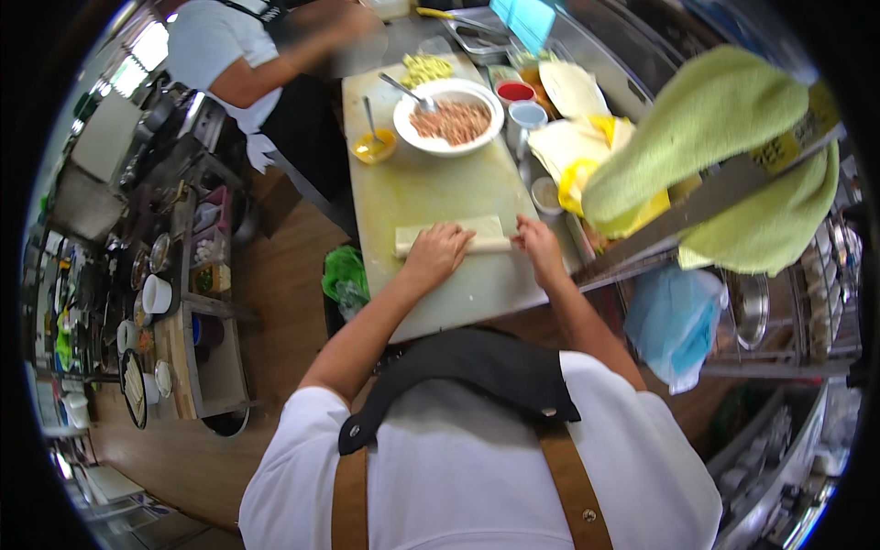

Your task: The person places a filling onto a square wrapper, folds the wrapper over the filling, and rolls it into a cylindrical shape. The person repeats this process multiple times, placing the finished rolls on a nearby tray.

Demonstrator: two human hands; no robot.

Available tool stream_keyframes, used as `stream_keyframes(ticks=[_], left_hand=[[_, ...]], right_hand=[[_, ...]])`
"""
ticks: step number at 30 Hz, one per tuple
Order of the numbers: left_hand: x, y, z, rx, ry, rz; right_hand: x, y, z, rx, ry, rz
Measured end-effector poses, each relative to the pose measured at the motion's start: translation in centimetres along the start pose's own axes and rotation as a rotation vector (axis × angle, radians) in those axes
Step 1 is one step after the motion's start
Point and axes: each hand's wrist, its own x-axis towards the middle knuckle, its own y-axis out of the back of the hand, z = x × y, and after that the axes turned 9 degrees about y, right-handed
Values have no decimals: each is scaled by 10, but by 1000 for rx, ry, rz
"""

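Note:
A pale dough wrapper [481, 225], partly rolled into a long thin roll [491, 245], lies crosswise on the white cutting board [440, 185]. My left hand [438, 251] curls over the middle of the roll, its fingers pressing onto it. At the roll's right end, the fingers of my right hand [536, 246] pinch together at the tip. Farther up the board stands a white bowl [405, 124] of minced filling [457, 122] with a spoon [410, 93] in it. Left of that bowl sits a small bowl of yellow liquid [375, 148], likely beaten egg, with its own spoon.
Wrapper sheets [550, 148], a cup of red sauce [515, 91] and a metal cup [528, 115] line the board's right side. A green cloth [694, 130] hangs over a rail at right. Another person [234, 62] works at upper left. Shredded greens [426, 69] lie at the far end.

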Motion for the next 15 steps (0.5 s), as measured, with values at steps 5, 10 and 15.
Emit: stream_keyframes(ticks=[5,10,15], left_hand=[[11,-17,16,39,-65,-15],[10,-15,22,134,-88,9],[6,-5,16,31,-67,-8]], right_hand=[[-1,-1,-16,488,-392,97],[2,-3,12,99,-174,-45],[44,-31,-75,-884,424,-9]])
